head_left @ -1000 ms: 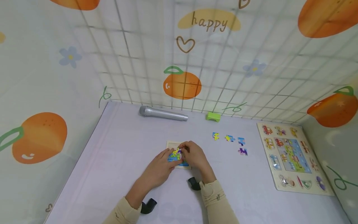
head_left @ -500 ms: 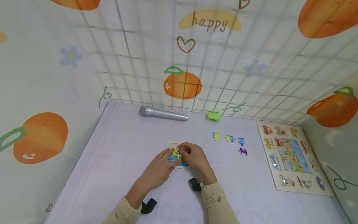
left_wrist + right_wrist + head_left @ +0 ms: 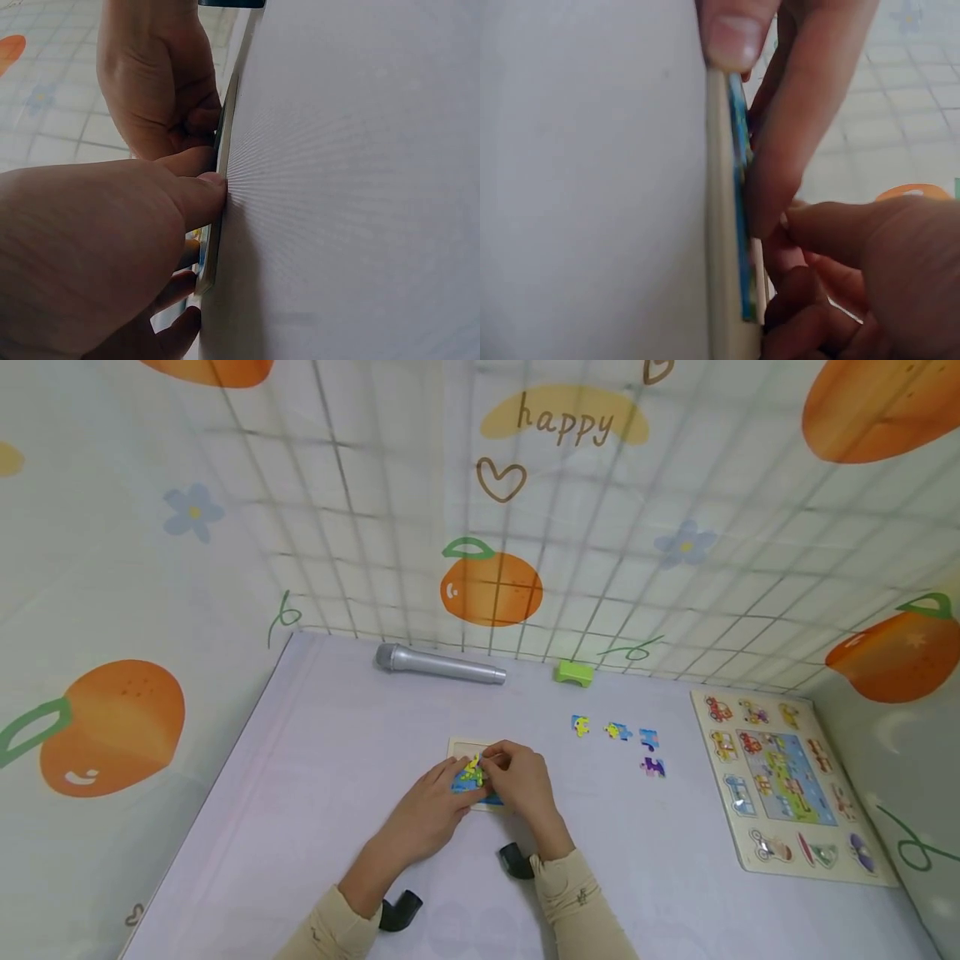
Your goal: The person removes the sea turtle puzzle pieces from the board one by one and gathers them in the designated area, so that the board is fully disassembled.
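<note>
A small wooden jigsaw tray [image 3: 461, 746] lies in front of me, partly filled with blue, green and yellow pieces. My left hand [image 3: 423, 810] holds its near left part, thumb at the near edge and fingers over the left side, as the left wrist view shows. My right hand [image 3: 521, 781] is bent over the tray's right part. Between its thumb and fingertips it pinches a puzzle piece [image 3: 760, 277], mostly hidden; its pale edge stands up from the tray in the right wrist view. Both hands cover much of the picture.
Several loose puzzle pieces [image 3: 617, 731] lie to the right beyond the tray. Farther back are a silver toy microphone [image 3: 442, 665] and a green block [image 3: 574, 673]. A wooden picture board [image 3: 738, 839] lies at the far right. A fabric-covered wall [image 3: 360, 585] rises behind.
My right wrist has shifted slightly left and toward me, while its fingertips stay over the tray. Purple seen by those fingertips is now mostly hidden. The left hand keeps its place.
</note>
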